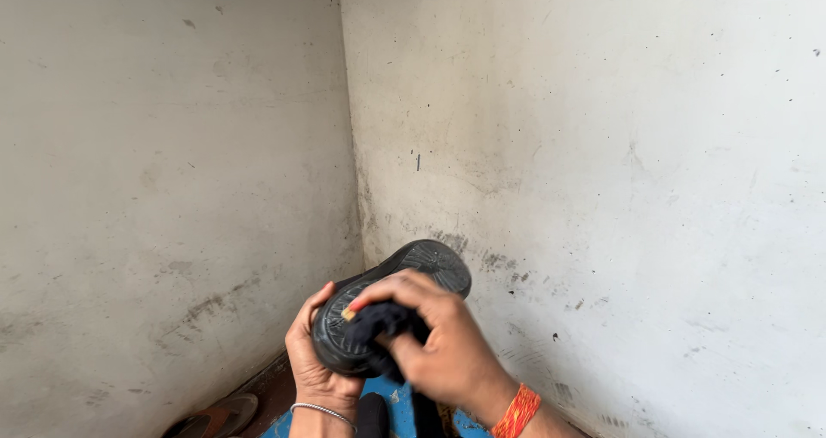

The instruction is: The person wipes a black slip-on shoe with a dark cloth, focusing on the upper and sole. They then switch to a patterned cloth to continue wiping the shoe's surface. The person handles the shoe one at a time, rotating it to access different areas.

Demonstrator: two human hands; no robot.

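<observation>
My left hand (311, 360) grips a black shoe (430, 264) from below, with its ribbed sole turned up towards me. A thin silver bangle sits on that wrist. My right hand (443, 343) presses a dark cloth (383, 324) against the heel part of the sole. The right wrist carries an orange and red thread band. The shoe's upper is hidden under the sole and my hands.
Two dirty white walls meet in a corner (348, 145) just behind the shoe. At the bottom edge lie a brown sandal (215, 419) on a dark floor, a blue surface (400, 412) and a dark object beside it.
</observation>
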